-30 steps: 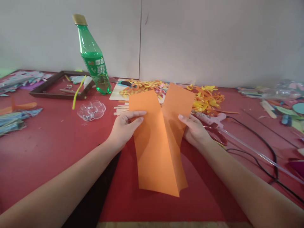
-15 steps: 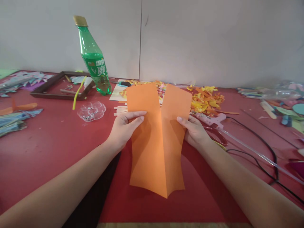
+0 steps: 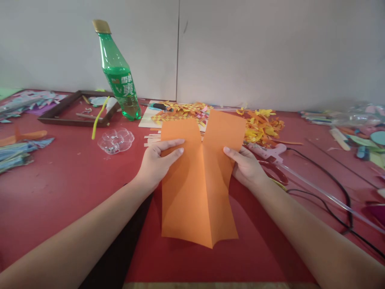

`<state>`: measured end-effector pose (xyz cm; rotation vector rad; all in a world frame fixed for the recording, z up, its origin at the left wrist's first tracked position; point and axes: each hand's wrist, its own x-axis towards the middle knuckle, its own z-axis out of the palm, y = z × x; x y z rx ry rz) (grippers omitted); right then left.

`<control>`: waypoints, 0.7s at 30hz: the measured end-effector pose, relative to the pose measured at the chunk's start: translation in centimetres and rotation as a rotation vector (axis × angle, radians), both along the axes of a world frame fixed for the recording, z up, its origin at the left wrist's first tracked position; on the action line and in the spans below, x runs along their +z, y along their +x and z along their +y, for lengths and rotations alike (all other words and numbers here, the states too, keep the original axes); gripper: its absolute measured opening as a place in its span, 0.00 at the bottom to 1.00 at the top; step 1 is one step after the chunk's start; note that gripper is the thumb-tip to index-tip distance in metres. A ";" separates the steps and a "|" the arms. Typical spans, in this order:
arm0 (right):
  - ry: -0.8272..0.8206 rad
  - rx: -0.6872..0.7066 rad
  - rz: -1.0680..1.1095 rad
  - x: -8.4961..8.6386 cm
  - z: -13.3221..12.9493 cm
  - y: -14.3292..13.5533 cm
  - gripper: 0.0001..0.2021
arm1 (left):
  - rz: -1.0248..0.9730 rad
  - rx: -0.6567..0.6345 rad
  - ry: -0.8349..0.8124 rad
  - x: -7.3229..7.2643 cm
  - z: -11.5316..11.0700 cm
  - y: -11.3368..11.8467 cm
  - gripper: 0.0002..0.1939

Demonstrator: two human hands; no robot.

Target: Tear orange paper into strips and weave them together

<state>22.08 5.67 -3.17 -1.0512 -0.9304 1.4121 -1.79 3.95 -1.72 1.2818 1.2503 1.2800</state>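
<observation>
An orange sheet of paper (image 3: 186,192) is held up in front of me over the red table. A crease runs down its middle, and a slit from the top edge parts the upper portion into two flaps. My left hand (image 3: 159,162) pinches its left side, with thumb and forefinger on the front face. On the other side, my right hand (image 3: 246,164) grips the right edge, its thumb on the front and its other fingers mostly hidden behind the paper. The bottom edge curves inward on both sides of the crease.
On the red table (image 3: 75,192), a green bottle (image 3: 120,80), a clear flower-shaped dish (image 3: 116,141) and a brown frame (image 3: 60,116) stand left. Yellow and orange paper scraps (image 3: 263,124) lie behind. A pink glue gun (image 3: 270,151) with its black cord is at right.
The paper's left flap has dropped and bent back a little, while the right flap spreads slightly outward. The lower edge has widened. Both hands stay in nearly the same place.
</observation>
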 end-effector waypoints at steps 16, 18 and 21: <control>-0.008 -0.003 0.035 0.0 0.1 0.1 0.14 | -0.015 0.023 0.006 -0.2 0.2 0.0 0.16; -0.012 -0.006 0.042 0.0 0.1 0.0 0.14 | -0.017 0.023 0.006 -0.3 0.2 0.0 0.16; -0.012 -0.010 0.045 0.0 0.2 0.1 0.15 | -0.036 0.029 -0.008 -0.3 0.2 0.1 0.16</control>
